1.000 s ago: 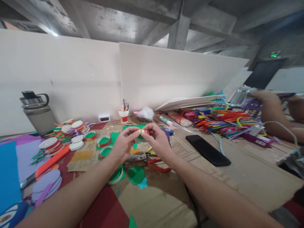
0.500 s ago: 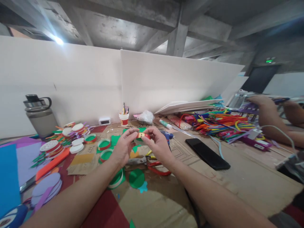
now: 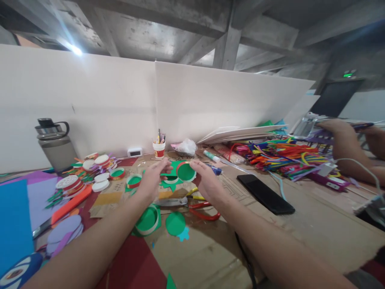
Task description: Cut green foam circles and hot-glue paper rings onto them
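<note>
Concrete ceiling (image 3: 162,40) over white panels (image 3: 75,92)
A lamp (image 3: 76,50) glows at upper left; a green sign (image 3: 348,75) shines above a dark door (image 3: 338,98).

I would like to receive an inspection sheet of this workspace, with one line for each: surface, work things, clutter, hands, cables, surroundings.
Surface: brown cardboard, marked with drawn lines, beside a dark red area.
Work things: green-faced round piece with a red and white rim; red-handled scissors and green disc lying nearby.
Clutter: black phone, heap of coloured stems, bottle, cup of pens.
Hands: right hand holds the round piece; left hand is raised beside it, grip unclear.
Cables: white cable at right; black cable at lower centre.
Surroundings: white boards behind; another person's arm at right.
</note>
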The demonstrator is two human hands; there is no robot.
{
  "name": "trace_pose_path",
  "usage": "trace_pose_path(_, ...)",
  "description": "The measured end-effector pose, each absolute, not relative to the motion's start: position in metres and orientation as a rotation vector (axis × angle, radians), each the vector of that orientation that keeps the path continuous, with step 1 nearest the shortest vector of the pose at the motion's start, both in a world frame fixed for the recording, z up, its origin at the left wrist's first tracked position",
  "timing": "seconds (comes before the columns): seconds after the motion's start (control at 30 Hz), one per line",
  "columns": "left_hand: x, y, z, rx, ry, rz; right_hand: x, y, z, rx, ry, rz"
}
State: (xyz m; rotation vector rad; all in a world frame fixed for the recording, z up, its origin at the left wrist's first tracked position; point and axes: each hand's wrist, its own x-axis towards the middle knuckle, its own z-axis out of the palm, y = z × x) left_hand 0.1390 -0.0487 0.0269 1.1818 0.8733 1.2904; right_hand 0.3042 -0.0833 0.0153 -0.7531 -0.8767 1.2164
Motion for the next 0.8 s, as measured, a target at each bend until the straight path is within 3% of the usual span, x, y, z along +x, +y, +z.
trace_pose_path(0.23,0.154,-0.073,0.036,1.19,0.656,1.068,0.303,-0.091,0.019,-0.834,-1.289,0.897)
trace_pose_path(0.8,0.16,-0.077,0.034,0.923,0.571,1.036,0.304,-0.086,0.012,-0.851,-1.335,0.836)
